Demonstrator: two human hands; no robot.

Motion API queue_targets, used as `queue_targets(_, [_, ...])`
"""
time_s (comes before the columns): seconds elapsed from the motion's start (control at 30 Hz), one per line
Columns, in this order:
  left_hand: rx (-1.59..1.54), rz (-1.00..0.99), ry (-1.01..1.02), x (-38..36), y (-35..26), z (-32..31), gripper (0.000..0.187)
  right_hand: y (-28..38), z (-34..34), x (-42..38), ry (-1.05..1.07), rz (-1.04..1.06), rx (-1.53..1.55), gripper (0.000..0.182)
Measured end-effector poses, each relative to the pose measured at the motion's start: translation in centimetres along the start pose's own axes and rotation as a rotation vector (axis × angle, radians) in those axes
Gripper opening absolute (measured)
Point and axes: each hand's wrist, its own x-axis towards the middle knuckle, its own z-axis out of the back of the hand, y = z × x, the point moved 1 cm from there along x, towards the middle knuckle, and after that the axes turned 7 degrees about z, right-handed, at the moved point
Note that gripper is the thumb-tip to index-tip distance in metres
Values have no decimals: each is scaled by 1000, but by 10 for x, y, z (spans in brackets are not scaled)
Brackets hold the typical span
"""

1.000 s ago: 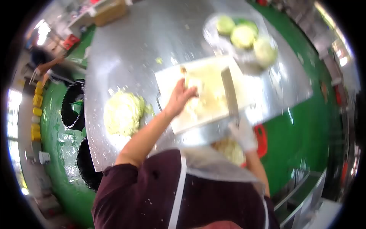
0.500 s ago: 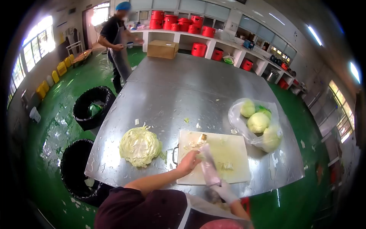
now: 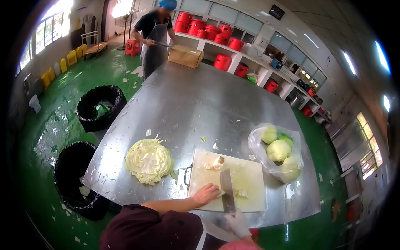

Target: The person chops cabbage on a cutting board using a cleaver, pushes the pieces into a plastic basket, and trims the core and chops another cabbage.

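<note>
My right hand (image 3: 237, 223), in a whitish glove, grips the handle of a cleaver (image 3: 227, 191), whose broad blade lies over the cutting board (image 3: 255, 204). Bare, my left hand (image 3: 207, 194) rests at the board's left part, its fingers closed on a small pale cabbage piece (image 3: 221, 192) beside the blade. A cabbage core chunk (image 3: 218, 161) sits near the board's far edge, and cabbage scraps (image 3: 241, 193) lie right of the blade. To the left, a cut cabbage half (image 3: 150, 161) rests on the metal table (image 3: 187, 112).
A plastic bag (image 3: 258, 146) of whole cabbages (image 3: 279, 150) stands right of the board. Two black-lined bins (image 3: 85, 118) flank the table's left edge. At the far end, a person (image 3: 156, 37) holding something long stands by a cardboard box (image 3: 186, 56).
The cleaver, smeared by motion before, now shows sharply over the board. My left hand is lower on the board. The other person has moved closer to the box. The view has shifted.
</note>
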Motion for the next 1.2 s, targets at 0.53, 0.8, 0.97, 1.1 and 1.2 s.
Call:
queue_targets(0.53, [-18, -6, 45, 1, 6, -8, 33, 34, 31, -41, -11, -50, -589, 46])
queue_targets(0.8, [6, 11, 92, 1, 2, -4, 33, 13, 24, -28, 82, 40, -613, 45])
queue_targets(0.97, [-1, 44, 162, 1, 3, -4, 33, 42, 24, -41, 82, 24, -611, 45])
queue_targets(1.1, [9, 39, 176, 1, 3, -1, 32, -1, 34, -28, 161, -53, -381, 55])
queue_targets(1.2, [21, 40, 174, 2, 4, -4, 32, -14, 33, -27, 155, -7, -401, 53])
